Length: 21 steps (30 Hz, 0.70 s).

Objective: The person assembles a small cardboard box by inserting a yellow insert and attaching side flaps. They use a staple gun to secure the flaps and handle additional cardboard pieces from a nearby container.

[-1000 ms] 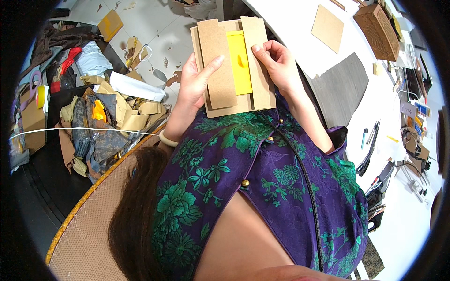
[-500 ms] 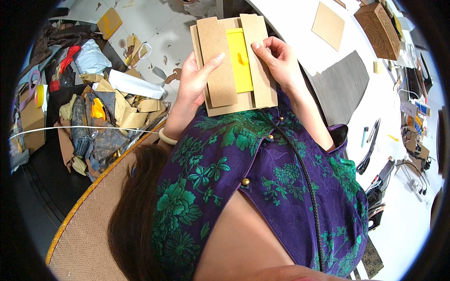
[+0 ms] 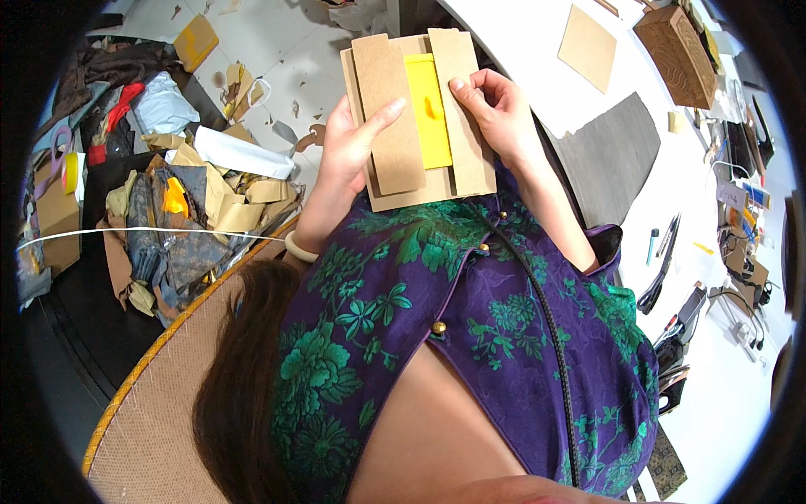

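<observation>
A brown cardboard panel [image 3: 395,202] is held up in front of my chest. Two cardboard strips lie lengthwise on it, a left strip [image 3: 388,118] and a right strip [image 3: 462,92]. Between them shows a yellow rectangular plate [image 3: 434,134] with a small raised yellow knob. My left hand [image 3: 353,143] grips the panel's left side, its thumb across the left strip and its fingers hidden behind. On the other side my right hand [image 3: 499,109] pinches the right strip's outer edge between thumb and fingers.
At right a white table [image 3: 537,50] holds a dark grey sheet [image 3: 613,155], a cardboard square [image 3: 588,48], a wooden box [image 3: 678,55], pens and cables. Scraps of cloth and paper [image 3: 201,193] pile up at left, crossed by a white cord [image 3: 151,228]. Purple-handled scissors [image 3: 57,155] lie beyond.
The panel and both hands have shifted very slightly toward me. Both grips look the same as before.
</observation>
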Motion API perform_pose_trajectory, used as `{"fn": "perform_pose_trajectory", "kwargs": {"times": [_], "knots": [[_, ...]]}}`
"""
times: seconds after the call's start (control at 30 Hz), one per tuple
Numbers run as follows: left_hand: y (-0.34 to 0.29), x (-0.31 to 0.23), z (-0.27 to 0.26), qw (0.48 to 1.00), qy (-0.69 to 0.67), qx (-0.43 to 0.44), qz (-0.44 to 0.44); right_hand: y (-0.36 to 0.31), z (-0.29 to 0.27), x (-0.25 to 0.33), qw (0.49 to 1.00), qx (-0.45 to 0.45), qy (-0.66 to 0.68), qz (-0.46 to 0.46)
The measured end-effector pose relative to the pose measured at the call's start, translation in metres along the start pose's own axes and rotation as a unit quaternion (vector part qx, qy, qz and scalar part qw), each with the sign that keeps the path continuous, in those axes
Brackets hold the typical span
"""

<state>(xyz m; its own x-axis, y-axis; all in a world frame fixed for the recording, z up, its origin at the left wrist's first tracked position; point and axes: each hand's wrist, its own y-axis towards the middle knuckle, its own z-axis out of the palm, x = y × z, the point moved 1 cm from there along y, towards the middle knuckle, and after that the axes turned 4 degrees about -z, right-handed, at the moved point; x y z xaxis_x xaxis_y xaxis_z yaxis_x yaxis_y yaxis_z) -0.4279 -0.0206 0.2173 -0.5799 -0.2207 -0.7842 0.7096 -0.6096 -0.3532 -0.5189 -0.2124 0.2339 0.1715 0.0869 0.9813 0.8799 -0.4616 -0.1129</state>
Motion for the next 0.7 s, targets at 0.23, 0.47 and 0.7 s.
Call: {"fn": "perform_pose_trajectory", "kwargs": {"times": [0.23,0.47,0.7], "knots": [[-0.001,0.0,0.004,1.0,0.001,-0.006,0.005,-0.001,-0.002,0.0,1.0,0.001,0.004,-0.014],[-0.001,-0.002,0.011,1.0,-0.003,0.007,0.02,-0.002,-0.002,0.005,1.0,-0.024,-0.003,-0.011],[0.002,-0.01,0.021,1.0,0.0,0.015,0.005,-0.007,-0.011,0.018,0.999,-0.025,0.028,0.012]]}}
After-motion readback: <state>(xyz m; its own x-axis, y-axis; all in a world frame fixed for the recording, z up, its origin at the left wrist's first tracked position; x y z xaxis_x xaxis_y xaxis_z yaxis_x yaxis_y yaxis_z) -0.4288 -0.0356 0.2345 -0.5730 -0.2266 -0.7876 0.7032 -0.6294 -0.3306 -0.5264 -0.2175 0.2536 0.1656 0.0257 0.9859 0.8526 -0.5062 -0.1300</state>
